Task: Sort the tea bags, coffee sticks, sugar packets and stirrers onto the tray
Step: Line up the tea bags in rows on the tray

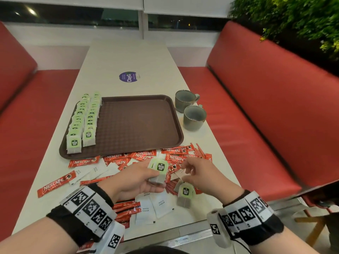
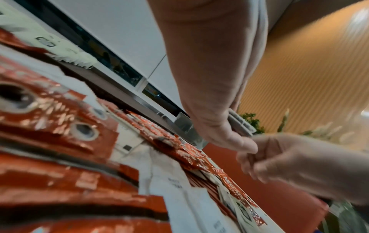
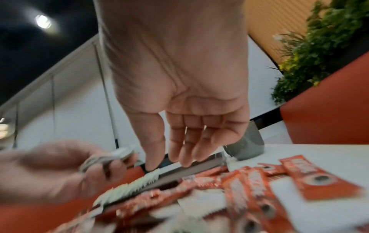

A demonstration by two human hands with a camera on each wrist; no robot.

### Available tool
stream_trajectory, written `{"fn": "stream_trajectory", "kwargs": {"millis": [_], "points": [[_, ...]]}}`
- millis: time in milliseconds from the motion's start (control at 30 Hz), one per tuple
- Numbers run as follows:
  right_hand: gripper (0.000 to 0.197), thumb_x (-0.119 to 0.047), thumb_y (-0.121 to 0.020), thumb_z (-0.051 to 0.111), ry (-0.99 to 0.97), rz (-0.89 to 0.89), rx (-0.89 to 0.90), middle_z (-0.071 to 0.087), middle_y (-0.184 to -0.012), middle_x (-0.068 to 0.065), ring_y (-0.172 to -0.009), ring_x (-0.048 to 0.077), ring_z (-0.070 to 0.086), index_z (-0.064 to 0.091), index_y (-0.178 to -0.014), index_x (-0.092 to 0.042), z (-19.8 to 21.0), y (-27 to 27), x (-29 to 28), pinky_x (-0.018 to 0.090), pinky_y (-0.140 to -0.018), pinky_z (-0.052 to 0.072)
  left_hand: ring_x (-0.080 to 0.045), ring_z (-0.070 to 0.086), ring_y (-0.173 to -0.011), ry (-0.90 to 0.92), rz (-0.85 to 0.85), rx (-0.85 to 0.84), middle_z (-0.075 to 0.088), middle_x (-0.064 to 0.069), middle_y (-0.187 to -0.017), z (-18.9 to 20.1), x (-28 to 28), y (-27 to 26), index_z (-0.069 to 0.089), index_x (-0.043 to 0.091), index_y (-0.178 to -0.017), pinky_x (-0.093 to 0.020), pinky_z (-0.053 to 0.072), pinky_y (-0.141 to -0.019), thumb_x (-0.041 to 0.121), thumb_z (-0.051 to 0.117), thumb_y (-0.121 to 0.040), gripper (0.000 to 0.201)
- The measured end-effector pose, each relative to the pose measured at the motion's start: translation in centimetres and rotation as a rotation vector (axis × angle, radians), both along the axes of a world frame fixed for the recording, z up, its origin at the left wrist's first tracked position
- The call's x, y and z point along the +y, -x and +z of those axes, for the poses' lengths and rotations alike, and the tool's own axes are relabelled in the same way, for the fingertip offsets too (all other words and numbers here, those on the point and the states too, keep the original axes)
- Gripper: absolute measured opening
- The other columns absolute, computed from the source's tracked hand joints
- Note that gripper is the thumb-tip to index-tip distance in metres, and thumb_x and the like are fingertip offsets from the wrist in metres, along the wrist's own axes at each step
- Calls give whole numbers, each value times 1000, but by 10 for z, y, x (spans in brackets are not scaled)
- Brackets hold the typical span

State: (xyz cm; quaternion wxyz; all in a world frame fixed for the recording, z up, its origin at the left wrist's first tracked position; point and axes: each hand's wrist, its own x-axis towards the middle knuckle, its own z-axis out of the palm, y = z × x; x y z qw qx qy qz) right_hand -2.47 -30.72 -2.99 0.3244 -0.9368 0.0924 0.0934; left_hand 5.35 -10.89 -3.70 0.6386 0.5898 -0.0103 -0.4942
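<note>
My left hand [image 1: 135, 180] grips a small stack of green-tagged tea bags [image 1: 159, 168] above the pile near the table's front edge; the left wrist view shows the thumb [image 2: 219, 130] pressed on the stack [image 2: 241, 124]. My right hand [image 1: 194, 171] hovers just to its right with relaxed fingers [image 3: 185, 154] and holds nothing. One loose tea bag [image 1: 185, 193] lies below that hand. The brown tray [image 1: 139, 125] carries two rows of tea bags [image 1: 84, 123] along its left side. Red coffee sticks [image 1: 84, 162], white sugar packets [image 1: 161, 204] and thin red stirrers [image 1: 199, 152] lie scattered in front of the tray.
Two grey cups [image 1: 185, 100] [image 1: 194, 117] stand right of the tray. A round purple sticker [image 1: 128, 77] sits on the far half of the white table [image 1: 128, 57]. Red benches [image 1: 266, 107] flank both sides, with plants at the upper right.
</note>
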Motion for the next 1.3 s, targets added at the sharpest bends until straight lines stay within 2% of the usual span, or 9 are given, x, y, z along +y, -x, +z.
{"fn": "stream_trajectory", "kwargs": {"millis": [200,400,567,700,800,900,1067,1200,1300], "points": [[52,-54,-79,63,526,132,185,54,-121,-3,-115,22,45,57,-121,-24,-25,17,6,38,-93,37,-39,67,-99,33,103,94,68,-25,-108,2,9,-4,44,8,-125,-44,58,-77,2,37,-99,28],[39,-40,-83,62,544,117,214,52,-121,-1,-116,23,42,57,-117,-22,-30,16,13,42,-97,34,-41,67,-98,48,110,147,66,-28,-111,4,6,-6,43,4,-127,-45,60,-71,2,38,-97,31],[13,-25,-84,63,317,35,194,56,-95,-6,-94,17,48,51,-88,-26,-29,14,10,33,-82,34,-36,68,-98,102,90,139,68,-23,-110,7,4,-5,47,5,-125,-38,60,-70,0,50,-93,33],[22,-12,-80,70,-89,-72,168,54,-75,-6,-70,13,51,53,-74,-24,-16,13,-1,29,-65,46,-28,69,-86,45,94,64,70,-19,-105,5,2,-6,50,11,-121,-34,59,-67,-8,49,-91,36],[27,-7,-77,76,-254,-95,73,55,-72,0,-65,14,50,55,-72,-23,3,7,-7,28,-60,45,-25,66,-84,-12,92,9,68,-16,-101,4,-2,-5,52,13,-120,-35,58,-68,-7,46,-93,34],[24,-5,-76,76,-335,-73,21,57,-69,0,-65,14,51,58,-73,-21,20,-1,-7,25,-60,42,-23,64,-84,-26,83,-4,66,-15,-99,4,-7,-3,55,16,-119,-35,56,-70,4,50,-95,28],[19,-2,-78,73,-567,9,39,61,-72,8,-70,21,52,66,-75,-20,36,-12,-6,33,-69,40,-18,60,-81,-33,-8,-4,68,-10,-99,11,-7,-2,58,15,-121,-30,51,-66,34,48,-96,33],[20,-2,-79,72,-522,131,80,66,-75,5,-69,14,57,67,-79,-22,38,-17,4,30,-71,44,-16,60,-77,40,-195,42,67,-12,-99,15,-4,-1,58,8,-120,-27,47,-64,49,42,-92,52],[23,0,-81,70,-480,162,76,65,-71,-1,-67,10,56,65,-80,-23,36,-22,14,28,-69,45,-18,60,-82,69,-293,63,66,-13,-103,14,-1,0,60,10,-115,-27,47,-65,48,44,-91,47]]}}
